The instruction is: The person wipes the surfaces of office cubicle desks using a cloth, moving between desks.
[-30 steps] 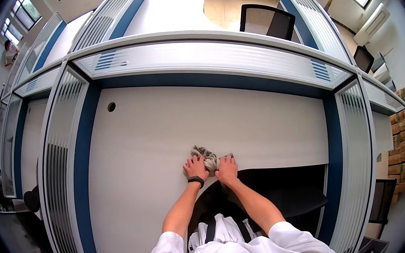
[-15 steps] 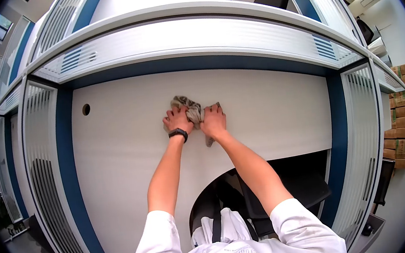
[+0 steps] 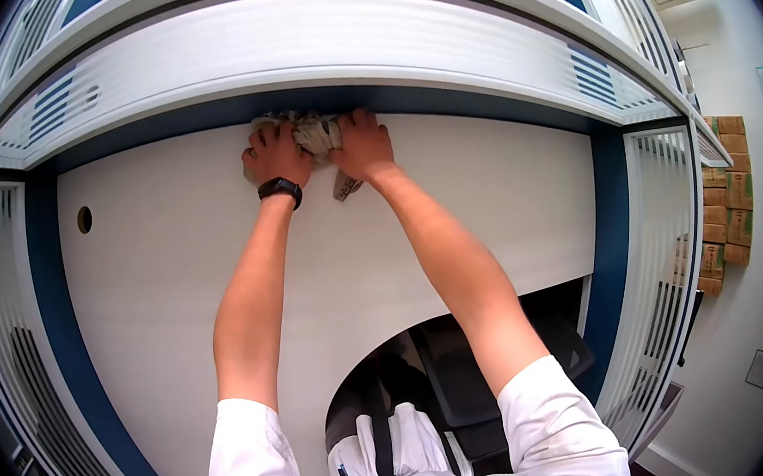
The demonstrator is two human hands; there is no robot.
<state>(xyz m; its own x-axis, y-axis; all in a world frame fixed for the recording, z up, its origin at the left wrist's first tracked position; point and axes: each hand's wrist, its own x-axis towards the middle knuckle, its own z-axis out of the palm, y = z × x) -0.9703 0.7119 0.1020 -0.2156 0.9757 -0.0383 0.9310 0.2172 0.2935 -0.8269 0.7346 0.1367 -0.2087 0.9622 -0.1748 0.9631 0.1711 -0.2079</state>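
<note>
A crumpled grey-beige patterned cloth (image 3: pixel 317 135) lies at the far edge of the white desk (image 3: pixel 173 288), against the blue lower strip of the partition. My left hand (image 3: pixel 278 156), with a black band on its wrist, presses on the cloth's left part, fingers curled over it. On the right side, my right hand (image 3: pixel 361 145) grips the cloth, its thumb toward the bunched middle. A loose corner of the cloth hangs out below, between the hands. Both arms are stretched forward over the desk.
A partition (image 3: pixel 287 43) borders the desk at the back, with ribbed side panels (image 3: pixel 657 209) left and right. The desktop has a round hole (image 3: pixel 85 220) at left. A black chair (image 3: pixel 460 369) is under the curved front edge. Cardboard boxes (image 3: pixel 726 202) are stacked at far right.
Both hands have pushed the cloth forward across the desk, from near the front edge to the back partition. The view has moved forward and tilted down with them.
</note>
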